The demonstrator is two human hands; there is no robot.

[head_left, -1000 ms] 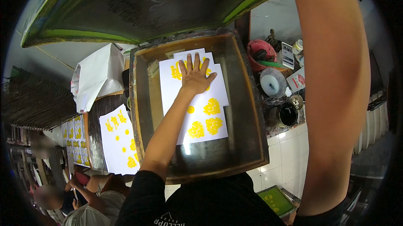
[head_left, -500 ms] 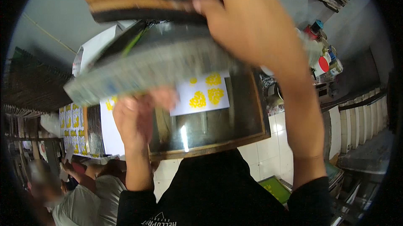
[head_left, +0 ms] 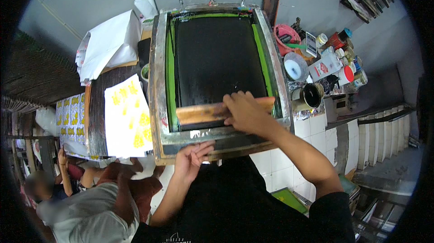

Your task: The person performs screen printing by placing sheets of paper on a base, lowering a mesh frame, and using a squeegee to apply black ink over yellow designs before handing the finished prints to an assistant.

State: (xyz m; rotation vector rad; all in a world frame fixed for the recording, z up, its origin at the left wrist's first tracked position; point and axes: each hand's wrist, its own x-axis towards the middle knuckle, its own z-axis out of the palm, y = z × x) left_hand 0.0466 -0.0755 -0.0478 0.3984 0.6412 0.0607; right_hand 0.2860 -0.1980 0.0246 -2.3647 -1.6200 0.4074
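My right hand [head_left: 244, 113] is wrapped around the wooden handle of a squeegee [head_left: 199, 113]. The squeegee lies crosswise at the near end of a screen printing frame [head_left: 278, 69], on its dark mesh [head_left: 219, 58]. Black ink and green strips line the mesh's edges. The frame lies flat over a wood-edged table [head_left: 217, 155]. At the frame's near edge, left of the middle, my left hand [head_left: 191, 159] has its fingers stretched toward the right, with nothing seen in them. The sheet under the frame is hidden.
Left of the frame, sheets with yellow prints [head_left: 129, 116] lie beside a white paper bundle [head_left: 110, 44]. Ink pots, including an open dark can [head_left: 311, 95], and a pink basin [head_left: 287, 35] crowd the right. Another person [head_left: 90, 209] is at the lower left.
The raised frame has come down flat, covering the printed sheet. My right hand has brought the squeegee down onto the mesh. My left hand has moved from beneath the frame to its near edge.
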